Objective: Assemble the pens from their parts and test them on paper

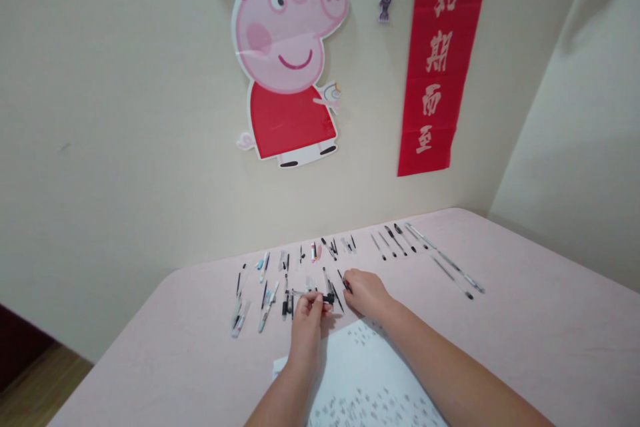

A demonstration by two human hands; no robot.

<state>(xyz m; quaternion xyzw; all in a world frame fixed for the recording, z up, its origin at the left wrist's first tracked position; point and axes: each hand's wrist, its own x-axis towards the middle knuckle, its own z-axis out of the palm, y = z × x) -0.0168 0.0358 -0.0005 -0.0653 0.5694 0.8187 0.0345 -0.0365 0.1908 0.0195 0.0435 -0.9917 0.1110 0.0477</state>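
My left hand (309,320) is closed in a pinch around a pen (327,298) with a clear barrel and a black end. It is just above the table, over the near row of pen parts. To its right, my right hand (369,292) rests low on the table with curled fingers. Its fingertips are on a dark pen part (345,282), largely covered by the hand. Between the hands lie slim black pen pieces (336,297). Left of my left hand are a patterned pen barrel (269,309) and a pale barrel (241,319).
Pen parts lie in two rows on the pink table (190,347). Several refills and pens (393,238) lie at the back right, beside a long clear rod (447,259). A sheet with small dark marks (370,380) lies under my forearms. The wall (125,113) stands behind.
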